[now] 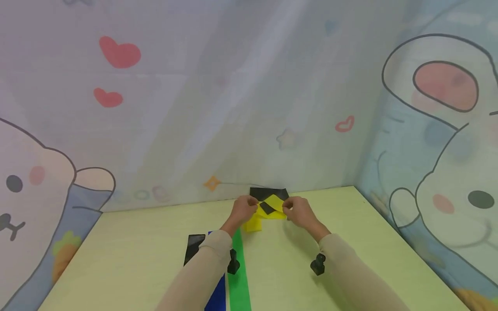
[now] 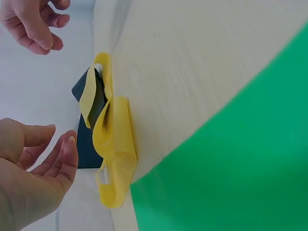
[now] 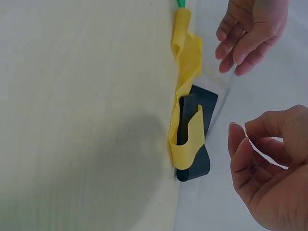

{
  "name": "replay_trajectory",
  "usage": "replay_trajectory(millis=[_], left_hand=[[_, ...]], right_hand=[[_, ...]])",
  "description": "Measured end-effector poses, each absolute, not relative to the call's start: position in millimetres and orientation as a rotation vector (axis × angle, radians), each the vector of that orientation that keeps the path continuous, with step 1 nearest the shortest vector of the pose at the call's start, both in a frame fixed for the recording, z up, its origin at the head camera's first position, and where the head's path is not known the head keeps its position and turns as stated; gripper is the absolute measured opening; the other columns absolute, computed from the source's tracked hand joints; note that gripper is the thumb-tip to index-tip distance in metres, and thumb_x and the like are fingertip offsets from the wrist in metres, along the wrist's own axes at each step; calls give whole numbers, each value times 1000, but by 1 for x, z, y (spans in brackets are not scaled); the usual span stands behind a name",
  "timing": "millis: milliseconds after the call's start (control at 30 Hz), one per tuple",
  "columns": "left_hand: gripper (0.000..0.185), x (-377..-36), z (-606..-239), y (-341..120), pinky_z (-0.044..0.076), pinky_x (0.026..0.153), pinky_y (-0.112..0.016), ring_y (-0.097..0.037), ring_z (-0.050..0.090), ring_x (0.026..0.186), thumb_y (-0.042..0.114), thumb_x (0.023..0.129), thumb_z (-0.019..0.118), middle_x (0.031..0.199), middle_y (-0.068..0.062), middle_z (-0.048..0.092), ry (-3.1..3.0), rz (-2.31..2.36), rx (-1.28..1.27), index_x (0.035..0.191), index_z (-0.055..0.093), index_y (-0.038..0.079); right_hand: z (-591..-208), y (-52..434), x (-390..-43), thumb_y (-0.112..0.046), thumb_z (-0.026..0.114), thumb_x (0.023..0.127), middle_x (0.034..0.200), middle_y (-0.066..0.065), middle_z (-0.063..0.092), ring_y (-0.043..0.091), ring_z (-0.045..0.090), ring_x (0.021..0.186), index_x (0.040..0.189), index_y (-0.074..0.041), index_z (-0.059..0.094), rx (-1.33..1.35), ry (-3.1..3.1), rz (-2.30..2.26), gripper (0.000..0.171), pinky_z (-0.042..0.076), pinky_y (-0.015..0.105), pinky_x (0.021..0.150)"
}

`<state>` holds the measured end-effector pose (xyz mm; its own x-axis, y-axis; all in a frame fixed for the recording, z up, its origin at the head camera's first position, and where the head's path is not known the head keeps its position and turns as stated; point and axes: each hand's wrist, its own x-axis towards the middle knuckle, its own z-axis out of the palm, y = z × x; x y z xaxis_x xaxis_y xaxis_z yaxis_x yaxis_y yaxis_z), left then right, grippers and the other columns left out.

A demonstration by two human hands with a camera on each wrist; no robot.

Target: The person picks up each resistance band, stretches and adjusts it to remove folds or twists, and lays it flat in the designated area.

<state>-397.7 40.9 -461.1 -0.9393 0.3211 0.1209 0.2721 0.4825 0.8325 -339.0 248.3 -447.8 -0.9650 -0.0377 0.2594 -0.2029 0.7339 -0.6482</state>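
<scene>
A yellow elastic band (image 1: 275,201) lies in loose folds at the back of the table, twisted together with a black band (image 1: 268,192). My left hand (image 1: 243,209) hovers by the left side of this bundle; in the left wrist view its thumb and bent fingers (image 2: 70,153) stand apart with nothing between them. On the other side is my right hand (image 1: 300,211), loosely curled and holding nothing, its fingertips a little off the bands in the right wrist view. One yellow end loops over the black band (image 3: 195,169), partly hiding it.
A green band (image 1: 239,276) runs from the yellow folds toward the table's front. Beside it lie a blue band (image 1: 216,298) and another black strip (image 1: 193,247), partly under my left sleeve. A printed cloth wall (image 1: 233,108) rises behind the table (image 1: 381,259).
</scene>
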Motion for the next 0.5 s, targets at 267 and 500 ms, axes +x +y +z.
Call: replay_trajectory(millis=[267,500], left_hand=[[24,-406,-469,50,57,78,-36,-26,68,91,1,96,60,112,-16,68,2602,1554,371,118,68,-3],[27,-414,-472,58,57,81,-35,-29,68,95,-2,96,61,117,-22,65,2484,1681,288,122,65,-7]], right_hand=[[-449,261,-361,-3,61,93,93,15,70,18,67,64,108,11,69,129,-2761,1052,21,57,33,62],[-452,267,-373,-4,59,94,93,15,69,17,66,66,107,8,69,49,-2810,1045,20,55,30,60]])
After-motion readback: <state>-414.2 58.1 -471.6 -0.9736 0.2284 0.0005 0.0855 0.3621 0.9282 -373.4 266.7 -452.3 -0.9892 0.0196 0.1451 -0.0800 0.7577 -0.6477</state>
